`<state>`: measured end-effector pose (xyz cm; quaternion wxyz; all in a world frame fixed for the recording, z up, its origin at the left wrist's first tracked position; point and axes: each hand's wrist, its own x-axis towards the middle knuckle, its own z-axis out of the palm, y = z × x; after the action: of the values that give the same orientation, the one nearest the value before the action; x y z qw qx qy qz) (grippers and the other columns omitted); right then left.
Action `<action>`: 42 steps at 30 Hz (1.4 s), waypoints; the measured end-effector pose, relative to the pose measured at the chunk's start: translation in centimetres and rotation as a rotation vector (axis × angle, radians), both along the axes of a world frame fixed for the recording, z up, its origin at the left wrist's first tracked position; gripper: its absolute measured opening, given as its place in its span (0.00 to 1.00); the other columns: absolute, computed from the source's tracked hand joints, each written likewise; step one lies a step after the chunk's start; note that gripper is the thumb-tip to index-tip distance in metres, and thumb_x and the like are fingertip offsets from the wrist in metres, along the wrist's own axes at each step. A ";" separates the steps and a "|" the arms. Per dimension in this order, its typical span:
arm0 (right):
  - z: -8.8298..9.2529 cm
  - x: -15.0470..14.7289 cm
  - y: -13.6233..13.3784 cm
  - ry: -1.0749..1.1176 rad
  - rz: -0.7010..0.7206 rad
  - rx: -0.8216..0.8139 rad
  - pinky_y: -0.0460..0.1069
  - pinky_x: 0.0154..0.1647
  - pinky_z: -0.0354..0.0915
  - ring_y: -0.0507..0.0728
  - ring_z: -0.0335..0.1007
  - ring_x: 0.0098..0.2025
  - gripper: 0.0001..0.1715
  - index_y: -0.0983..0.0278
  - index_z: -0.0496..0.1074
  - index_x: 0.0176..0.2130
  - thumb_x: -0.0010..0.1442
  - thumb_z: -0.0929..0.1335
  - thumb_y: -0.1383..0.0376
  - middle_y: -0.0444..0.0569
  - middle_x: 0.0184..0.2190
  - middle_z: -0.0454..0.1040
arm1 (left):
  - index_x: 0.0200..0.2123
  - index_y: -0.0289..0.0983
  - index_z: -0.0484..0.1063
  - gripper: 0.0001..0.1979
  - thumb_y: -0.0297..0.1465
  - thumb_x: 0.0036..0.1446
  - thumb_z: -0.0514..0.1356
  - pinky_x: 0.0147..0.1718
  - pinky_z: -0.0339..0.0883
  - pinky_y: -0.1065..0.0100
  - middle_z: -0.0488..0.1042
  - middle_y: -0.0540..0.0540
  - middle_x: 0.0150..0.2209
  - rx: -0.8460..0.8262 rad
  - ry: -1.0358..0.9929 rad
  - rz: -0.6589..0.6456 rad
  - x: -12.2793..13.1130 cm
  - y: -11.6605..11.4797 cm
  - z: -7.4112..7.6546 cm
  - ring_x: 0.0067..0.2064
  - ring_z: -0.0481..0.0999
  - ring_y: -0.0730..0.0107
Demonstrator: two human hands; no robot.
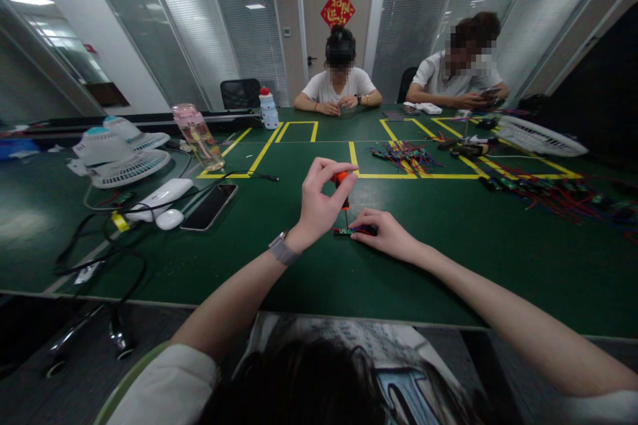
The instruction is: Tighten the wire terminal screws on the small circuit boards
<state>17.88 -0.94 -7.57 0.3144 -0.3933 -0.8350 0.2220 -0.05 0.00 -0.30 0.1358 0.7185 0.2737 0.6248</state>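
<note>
My left hand (321, 202) is closed round a small screwdriver (341, 177) with an orange and black handle. The screwdriver stands nearly upright, its thin shaft pointing down to a small green circuit board (343, 232). Whether its tip sits in a screw is too small to tell. The board lies on the green table with a dark part and coloured wires by it. From the right, my right hand (387, 234) grips the board and the dark part, fingertips close to the screwdriver's tip.
A phone (209, 207), a white mouse-like case (170, 219) and black cables lie left. Behind them stand white fans (132, 168) and a pink-lidded bottle (199, 139). Wired boards (405, 157) are heaped at the right. Two people (339, 83) sit across the green table (239, 272).
</note>
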 end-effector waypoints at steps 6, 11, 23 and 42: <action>-0.1 0.0 0.0 0.018 0.007 -0.004 0.52 0.42 0.68 0.56 0.73 0.37 0.07 0.63 0.79 0.38 0.57 0.71 0.66 0.50 0.34 0.75 | 0.53 0.39 0.71 0.16 0.33 0.67 0.51 0.43 0.71 0.67 0.76 0.43 0.48 -0.145 -0.031 -0.191 0.1 0.1 -0.3 0.43 0.77 0.70; -0.2 0.1 0.0 0.005 0.007 0.001 0.52 0.42 0.68 0.56 0.73 0.37 0.08 0.63 0.79 0.38 0.57 0.71 0.66 0.50 0.34 0.75 | 0.45 0.40 0.76 0.10 0.33 0.61 0.60 0.41 0.69 0.68 0.76 0.46 0.39 -0.063 -0.013 -0.060 0.1 0.1 -0.2 0.39 0.75 0.72; -0.1 0.1 0.1 0.003 0.006 -0.005 0.52 0.42 0.68 0.57 0.73 0.37 0.08 0.64 0.79 0.38 0.57 0.71 0.66 0.50 0.34 0.75 | 0.47 0.39 0.74 0.11 0.29 0.62 0.57 0.41 0.69 0.69 0.75 0.46 0.41 -0.069 -0.004 -0.129 0.1 0.0 -0.1 0.41 0.75 0.71; -0.3 0.1 0.1 -0.008 0.004 0.011 0.51 0.41 0.68 0.57 0.72 0.36 0.07 0.64 0.79 0.38 0.56 0.72 0.67 0.50 0.34 0.75 | 0.43 0.40 0.76 0.10 0.32 0.63 0.57 0.41 0.67 0.68 0.69 0.47 0.37 -0.005 0.007 -0.046 0.0 0.2 -0.1 0.39 0.71 0.72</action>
<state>17.95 -0.82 -7.84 0.3127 -0.3910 -0.8381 0.2165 -0.09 0.16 -0.44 0.1512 0.7264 0.2591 0.6183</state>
